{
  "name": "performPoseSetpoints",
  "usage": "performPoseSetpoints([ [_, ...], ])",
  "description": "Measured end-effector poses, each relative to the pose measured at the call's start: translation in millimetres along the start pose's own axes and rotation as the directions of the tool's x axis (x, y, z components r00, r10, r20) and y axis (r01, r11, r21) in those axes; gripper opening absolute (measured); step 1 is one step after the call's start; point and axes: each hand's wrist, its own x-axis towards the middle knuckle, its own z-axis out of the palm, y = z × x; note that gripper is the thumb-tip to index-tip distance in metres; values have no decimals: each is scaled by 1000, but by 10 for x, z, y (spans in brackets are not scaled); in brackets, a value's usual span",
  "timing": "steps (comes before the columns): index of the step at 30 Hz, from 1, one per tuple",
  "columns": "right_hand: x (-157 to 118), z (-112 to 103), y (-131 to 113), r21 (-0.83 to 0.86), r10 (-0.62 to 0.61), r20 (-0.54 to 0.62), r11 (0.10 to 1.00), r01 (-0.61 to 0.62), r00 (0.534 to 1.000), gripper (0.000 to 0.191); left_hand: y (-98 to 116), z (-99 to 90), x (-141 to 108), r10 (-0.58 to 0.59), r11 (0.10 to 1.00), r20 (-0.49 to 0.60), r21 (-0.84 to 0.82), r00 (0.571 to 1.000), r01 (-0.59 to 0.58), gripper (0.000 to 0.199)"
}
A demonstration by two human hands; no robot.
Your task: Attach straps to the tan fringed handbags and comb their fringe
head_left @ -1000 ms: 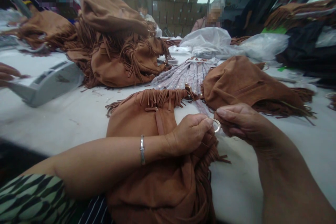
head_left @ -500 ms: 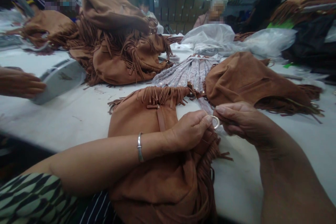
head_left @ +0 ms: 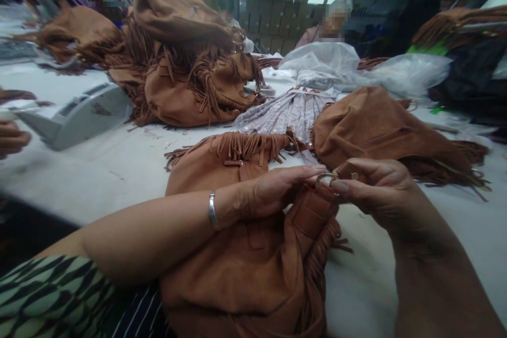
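Note:
A brown suede fringed bag point(head_left: 237, 280) lies in front of me, partly beneath my left forearm. My left hand point(head_left: 277, 187) grips the bag's stitched leather tab near its metal ring point(head_left: 325, 175), its fingers reaching along to the ring. Between the thumb and forefinger of my right hand point(head_left: 376, 185) is a brown leather strap end point(head_left: 344, 169) with a small gold-coloured stud, right up against the ring. How far the strap passes through the ring is hidden by my fingers.
Another brown bag point(head_left: 364, 127) lies to the right, beside plastic-wrapped straps point(head_left: 283, 111). A pile of fringed bags point(head_left: 178, 90) rises behind. At left are a grey device point(head_left: 93, 116) and another person's hand point(head_left: 11, 137). Clear plastic bags point(head_left: 320, 60) lie farther back.
My left hand has turned and its fingers have straightened, so the stitched tab now shows. My right hand has brought the strap end against the ring. The other person's hand has moved left, off the grey device.

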Motion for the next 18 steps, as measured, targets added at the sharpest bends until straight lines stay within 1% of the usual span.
performPoseSetpoints([
  [1,-6,-1,-4,11,-10,12,1000,9,1000,28,-3,0,19,-12,999,74,-50,997,16,29],
  [3,-28,10,-30,49,-10,64,999,7,998,24,-5,5,43,-34,988,241,-136,970,69,30],
  [5,-62,40,-73,99,14,90,995,-23,996,21,2,13,46,-74,979,334,-153,940,131,34],
  [6,-78,57,-96,128,29,92,991,-41,995,20,7,16,42,-102,972,354,-161,930,168,35],
  [9,-101,87,-132,157,49,60,986,-58,997,22,12,23,32,-170,937,346,-233,923,260,31],
  [11,-89,74,-125,108,18,39,994,-22,999,23,-3,22,38,-166,919,308,-295,937,260,27],
  [13,-66,41,-107,51,-28,34,998,26,999,22,-27,21,50,-166,913,264,-322,950,249,24],
  [16,-41,-11,-88,-16,-50,65,999,51,997,19,-60,44,60,-194,911,209,-324,959,255,21],
  [18,-38,-37,-83,-70,-45,80,996,51,996,20,-71,83,52,-193,921,162,-311,968,235,21],
])
